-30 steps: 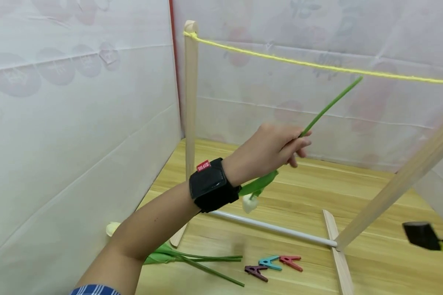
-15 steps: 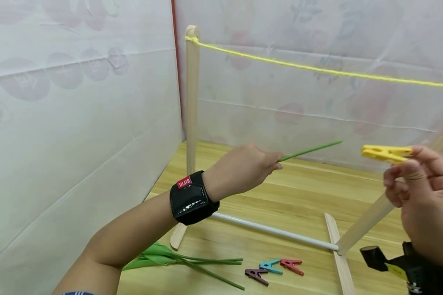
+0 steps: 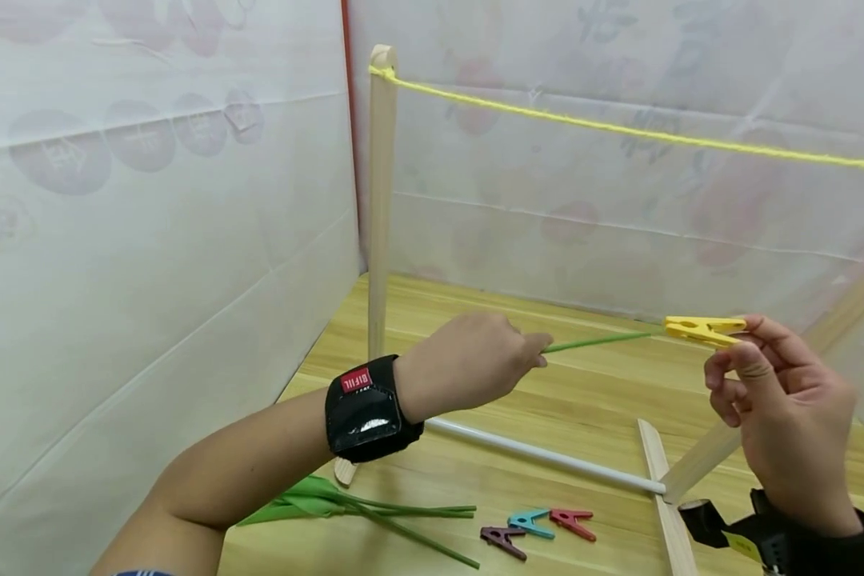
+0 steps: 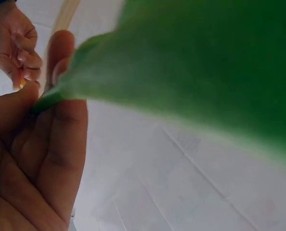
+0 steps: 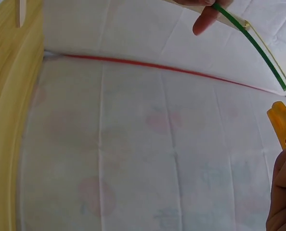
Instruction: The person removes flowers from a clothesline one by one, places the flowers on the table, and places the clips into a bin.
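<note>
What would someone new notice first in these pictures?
Mid-frame, the left hand pinches a thin green flower stem pointing at a yellow plastic clothespin pinched by the right hand. Above them, a yellow yarn line runs from a tall wooden post.

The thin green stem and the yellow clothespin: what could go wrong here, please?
1. The left hand pinches the thin green flower stem far from its free tip, so the tip may sway and miss the yellow plastic clothespin.
2. The right hand holds the clothespin only at its back end; it could slip out when squeezed.
3. The yellow yarn line hangs well above both hands, and the loose stem could bend during lifting.
</note>
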